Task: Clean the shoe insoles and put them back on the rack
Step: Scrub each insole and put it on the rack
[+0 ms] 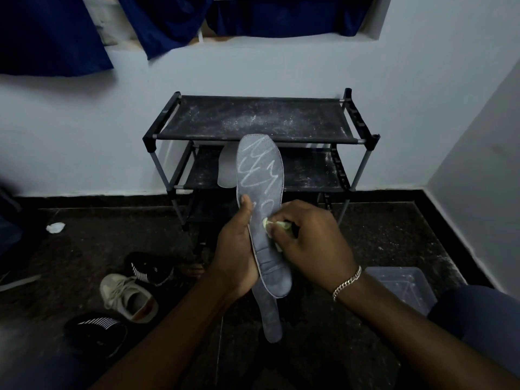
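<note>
Before rack (253, 119), left fingers (247, 206) around insole (259, 164), right fingers (287, 235) tight on cloth (278, 224); clear tub (399, 285) nearby.

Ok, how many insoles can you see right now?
2. A grey insole is gripped in the left hand, in front of the rack. A pale insole lies on the rack's middle shelf, partly hidden behind the grey one. More may sit inside the shoes.

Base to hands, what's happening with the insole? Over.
Left hand grips insole. Right hand pinches cloth against it; white squiggles unwiped up top. Second insole on rack. Nothing in the way.
</note>
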Available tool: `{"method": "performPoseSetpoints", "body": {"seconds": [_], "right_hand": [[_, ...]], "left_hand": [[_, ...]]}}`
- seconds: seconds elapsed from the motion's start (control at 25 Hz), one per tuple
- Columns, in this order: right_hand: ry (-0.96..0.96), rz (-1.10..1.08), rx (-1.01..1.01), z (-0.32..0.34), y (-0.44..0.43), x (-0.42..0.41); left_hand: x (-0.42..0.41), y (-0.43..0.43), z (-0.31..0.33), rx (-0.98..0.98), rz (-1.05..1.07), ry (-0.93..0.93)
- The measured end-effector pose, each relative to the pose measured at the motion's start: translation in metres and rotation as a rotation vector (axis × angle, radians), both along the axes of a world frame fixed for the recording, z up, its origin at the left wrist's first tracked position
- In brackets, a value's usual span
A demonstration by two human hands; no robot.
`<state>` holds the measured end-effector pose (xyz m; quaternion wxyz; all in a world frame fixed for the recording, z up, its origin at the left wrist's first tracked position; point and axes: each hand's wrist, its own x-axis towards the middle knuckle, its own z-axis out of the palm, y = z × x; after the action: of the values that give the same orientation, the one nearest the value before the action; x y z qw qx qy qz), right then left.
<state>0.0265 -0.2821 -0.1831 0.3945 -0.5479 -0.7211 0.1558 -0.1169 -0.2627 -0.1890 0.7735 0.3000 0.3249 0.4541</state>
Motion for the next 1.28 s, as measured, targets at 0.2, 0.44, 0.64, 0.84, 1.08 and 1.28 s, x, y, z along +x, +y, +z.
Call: {"method": "performPoseSetpoints", "body": {"seconds": [0.2,0.44,0.64,0.84,1.08,1.28], "right_hand": [[-0.037,0.026,-0.035,-0.002,-0.006,0.001],[-0.071,0.114,-0.017,0.0,-0.007,-0.001],[-0.01,0.067,0.037,0.003,-0.003,0.005],[-0.044,0.127,0.047,0.0,-0.01,-0.004],[-0.011,0.079,0.054,0.006,-0.005,-0.002],[0.0,-0.06,0.024,-0.001,-0.003,0.0]], "left_hand": [[-0.006,0.003,-0.001,0.01,-0.078,0.017],[-0.007,0.004,0.0,0.013,-0.058,0.019],[-0.002,0.0,0.001,0.007,-0.018,-0.038],[-0.006,0.002,0.004,0.006,0.01,-0.017],[0.0,-0.002,0.005,-0.019,0.044,-0.036],[0.0,-0.003,0.005,-0.025,0.001,0.001]]}}
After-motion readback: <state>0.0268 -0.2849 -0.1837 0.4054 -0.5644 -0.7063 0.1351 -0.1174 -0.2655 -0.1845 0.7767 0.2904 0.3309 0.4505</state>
